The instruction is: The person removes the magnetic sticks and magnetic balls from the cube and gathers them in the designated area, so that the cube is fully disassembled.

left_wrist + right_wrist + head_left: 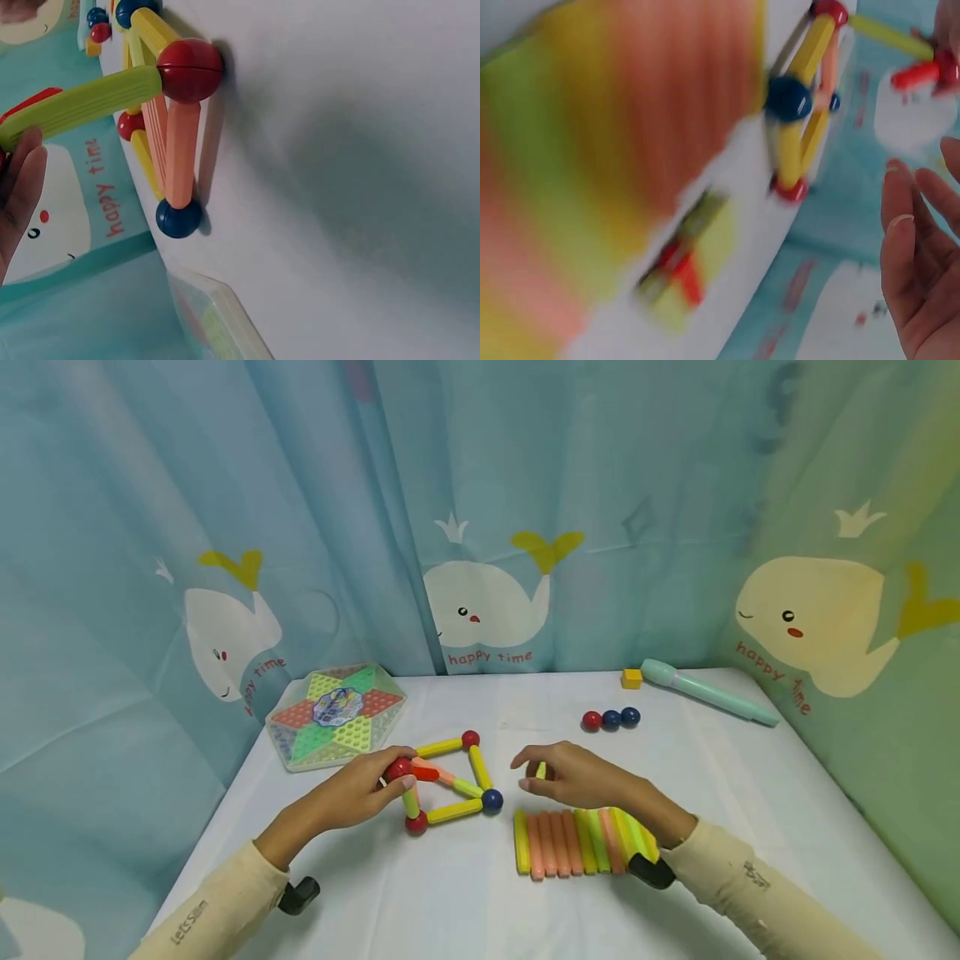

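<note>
My left hand (367, 785) holds a red ball (400, 768) at the raised end of a green magnetic stick (90, 101). A short red piece (426, 773) juts from that ball. The stick slopes down to a red corner ball (191, 71) of a frame of yellow sticks (454, 811), orange sticks (182, 150) and balls, including a blue ball (492, 801). My right hand (573, 774) hovers right of the frame, fingers loosely bent; in the right wrist view nothing lies between them. Below it is a blurred yellow-green piece with red (682, 270).
A row of orange, yellow and green sticks (562, 843) lies below my right hand. Further back are a red ball (592, 721), two blue balls (611, 720), a yellow cube (632, 678) and a teal pen-shaped object (708, 692). A star-patterned game board (300, 756) lies back left.
</note>
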